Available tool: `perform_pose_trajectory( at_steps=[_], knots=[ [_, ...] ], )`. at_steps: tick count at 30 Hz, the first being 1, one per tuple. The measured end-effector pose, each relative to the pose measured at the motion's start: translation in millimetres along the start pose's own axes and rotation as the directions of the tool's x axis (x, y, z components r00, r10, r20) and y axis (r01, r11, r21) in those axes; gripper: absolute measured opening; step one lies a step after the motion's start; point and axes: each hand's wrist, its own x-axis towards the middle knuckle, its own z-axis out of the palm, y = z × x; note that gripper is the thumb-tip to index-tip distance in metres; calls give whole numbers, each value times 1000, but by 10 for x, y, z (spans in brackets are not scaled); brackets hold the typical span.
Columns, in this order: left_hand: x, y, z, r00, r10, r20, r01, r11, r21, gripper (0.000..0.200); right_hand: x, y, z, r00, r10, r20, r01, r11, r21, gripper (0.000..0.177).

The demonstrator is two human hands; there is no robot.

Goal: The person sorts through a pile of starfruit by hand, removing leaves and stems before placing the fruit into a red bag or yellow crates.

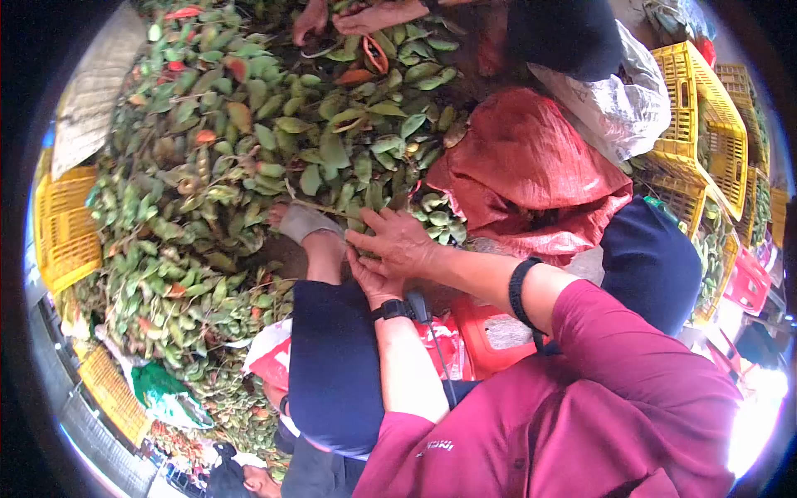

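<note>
The right hand [403, 241], with a black band at its wrist, reaches from a maroon sleeve to the near edge of the pile [224, 166] of green pods. Its fingers [365, 238] are bent close over a small bunch [371, 259] of those pods. The left hand [374, 284], wearing a black watch, comes up from below and touches the underside of the right hand. Its fingers are mostly hidden, so their spread cannot be told. The bunch sits between the two hands, just beside a grey-clad foot [303, 222].

A red sack [523, 174] lies right of the hands, with a white sack [614, 100] and yellow crates [706, 116] beyond it. At the top, another person's hands [365, 17] rest on the pile.
</note>
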Motion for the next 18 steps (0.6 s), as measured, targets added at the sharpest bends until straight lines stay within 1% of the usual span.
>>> perform_pose_trajectory(
  at_steps=[1,2,5,8,9,10,11,13,14,15,17,18],
  knots=[
    [-35,48,73,999,25,45,-25,1000,-1,59,22,-103,-128,998,-41,-47,41,999,-17,60],
    [-112,53,137,993,82,80,-83,996,12,55,35,-203,-267,994,-70,-87,66,997,-50,60],
    [-473,28,615,971,102,218,-127,986,106,52,-52,-477,-632,971,-106,-213,91,993,-79,60],
    [-792,58,939,958,24,287,-130,926,356,51,-203,-697,-850,914,-179,-365,166,984,-68,53],
    [-940,-92,1051,959,204,198,-268,881,390,41,-280,-719,-931,893,-190,-407,171,982,-83,51],
    [-1030,-215,1117,953,242,184,-299,856,423,40,-357,-801,-1041,904,-190,-383,183,982,-55,43],
    [-1144,-273,1185,948,246,199,-312,838,447,40,-451,-865,-1114,869,-202,-451,191,979,-70,39],
    [-1334,-367,1329,946,162,280,-280,843,458,41,-646,-974,-1262,785,-221,-578,200,975,-102,33],
    [-1422,-399,1391,939,135,316,-276,846,457,42,-736,-953,-1298,809,-233,-540,226,971,-80,42],
    [-1504,-459,1457,932,109,346,-270,846,460,43,-788,-977,-1324,856,-240,-458,200,970,-134,51],
    [-1638,-557,1580,909,79,410,-279,846,454,47,-901,-998,-1555,834,-255,-490,198,966,-167,53],
    [-1696,-610,1631,893,68,445,-286,848,446,49,-815,-841,-1367,753,-222,-620,351,932,93,56]
  ],
)
